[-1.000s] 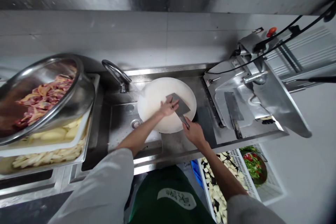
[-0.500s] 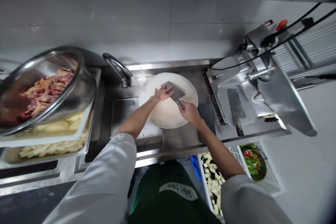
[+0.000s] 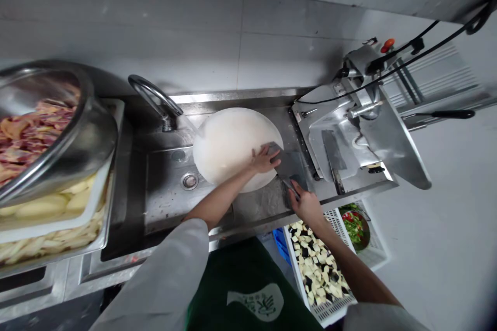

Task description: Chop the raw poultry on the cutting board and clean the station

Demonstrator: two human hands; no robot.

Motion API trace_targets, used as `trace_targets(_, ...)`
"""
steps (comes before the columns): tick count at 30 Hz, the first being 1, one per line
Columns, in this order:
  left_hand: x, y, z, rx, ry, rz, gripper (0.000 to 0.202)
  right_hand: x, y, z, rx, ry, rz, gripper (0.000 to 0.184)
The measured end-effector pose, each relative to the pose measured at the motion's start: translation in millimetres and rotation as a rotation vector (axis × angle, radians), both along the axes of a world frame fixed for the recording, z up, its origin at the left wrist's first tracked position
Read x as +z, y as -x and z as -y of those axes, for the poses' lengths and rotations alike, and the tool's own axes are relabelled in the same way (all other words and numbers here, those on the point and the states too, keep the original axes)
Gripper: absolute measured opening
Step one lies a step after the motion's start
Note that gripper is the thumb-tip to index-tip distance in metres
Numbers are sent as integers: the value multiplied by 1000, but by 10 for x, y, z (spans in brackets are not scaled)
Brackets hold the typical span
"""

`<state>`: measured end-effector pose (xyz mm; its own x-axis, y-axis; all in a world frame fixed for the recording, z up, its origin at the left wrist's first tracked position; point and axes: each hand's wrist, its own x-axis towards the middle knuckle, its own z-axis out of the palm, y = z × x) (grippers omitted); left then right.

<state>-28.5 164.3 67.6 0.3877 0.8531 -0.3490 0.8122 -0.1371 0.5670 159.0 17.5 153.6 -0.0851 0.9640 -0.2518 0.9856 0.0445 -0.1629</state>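
Note:
A round white cutting board (image 3: 229, 139) lies across the sink and the counter beside it. My right hand (image 3: 308, 207) is closed around the handle of a cleaver (image 3: 285, 165), just off the board's right edge. The wide grey blade points away from me and overlaps that edge; against the dark surface behind it, its outline is hard to make out. My left hand (image 3: 265, 160) has its fingers spread over the board's right side, with the fingertips at the blade. No food shows on the board.
Left, a steel bowl (image 3: 97, 129) of raw meat tilts over trays of peeled potatoes (image 3: 42, 207). A faucet (image 3: 155, 98) stands behind the sink (image 3: 163, 165). Right, a slicer (image 3: 361, 108) holds a second cleaver (image 3: 333, 152). Below are a crate of cut eggplant (image 3: 318, 264) and a bowl of chopped peppers (image 3: 355, 230).
Both hands have moved right and toward me with the cleaver, from the board's middle to its right edge. The camera view has shifted, and more of the sink and eggplant shows.

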Motion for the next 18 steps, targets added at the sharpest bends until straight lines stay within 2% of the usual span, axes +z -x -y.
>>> trace_targets(3, 75, 159, -794, 32, 5, -47, 64, 26, 397, -754, -54, -12, -22, 50)
trace_targets(5, 137, 202, -1253, 62, -28, -86, 63, 46, 543, -1210, -77, -31, -73, 49)
trace_targets(7, 176, 169, -1493, 69, -40, -126, 63, 46, 536, -1449, -70, -44, -130, 48)
trace_targets(8, 179, 124, -1498, 61, -39, -135, 63, 33, 473, -1451, -60, -48, -147, 48)
trace_targets(10, 148, -4, -1258, 34, -35, -124, 66, -21, 259, -1205, -47, -41, -152, 49)
trace_targets(12, 82, -142, -744, 19, -58, -102, 69, -91, -7, -700, -54, -1, -129, 52)
trace_targets(15, -19, -281, 180, -5, -76, -84, 74, -158, -349, 138, -50, 95, -97, 56)
trace_targets(17, -55, -285, 614, 16, -82, -57, 77, -142, -456, 454, -12, 124, -90, 58)
trace_targets(18, -59, -245, 726, 40, -82, -51, 77, -113, -450, 492, 13, 128, -81, 58)
